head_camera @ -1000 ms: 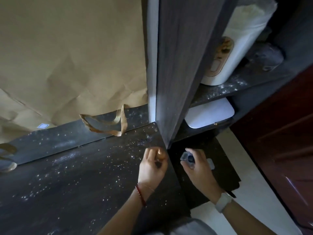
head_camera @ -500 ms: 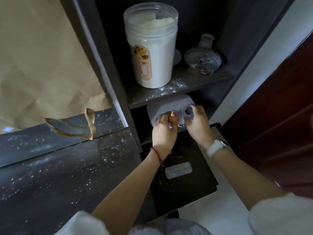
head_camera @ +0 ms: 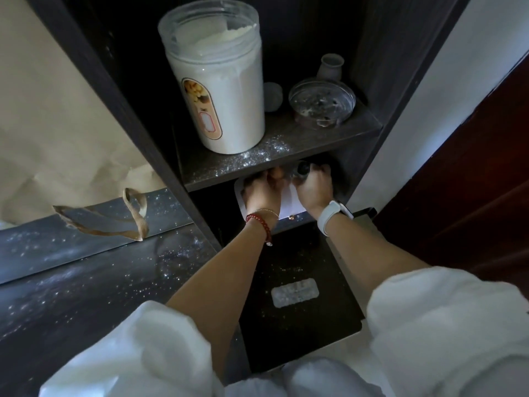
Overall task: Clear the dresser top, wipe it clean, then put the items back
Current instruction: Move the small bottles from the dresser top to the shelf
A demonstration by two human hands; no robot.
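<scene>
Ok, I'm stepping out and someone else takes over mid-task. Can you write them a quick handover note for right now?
Left hand: grips a small brownish item, reaching into the lower cubby under the dark shelf.
Right hand: grips a small dark-capped bottle in the same cubby, over a white flat object.
Tall white powder jar and clear glass dish stand on the shelf above.
Done: dark dresser top looks cleared.
Left: it is still speckled with white dust; wipe it, then return the items.
</scene>
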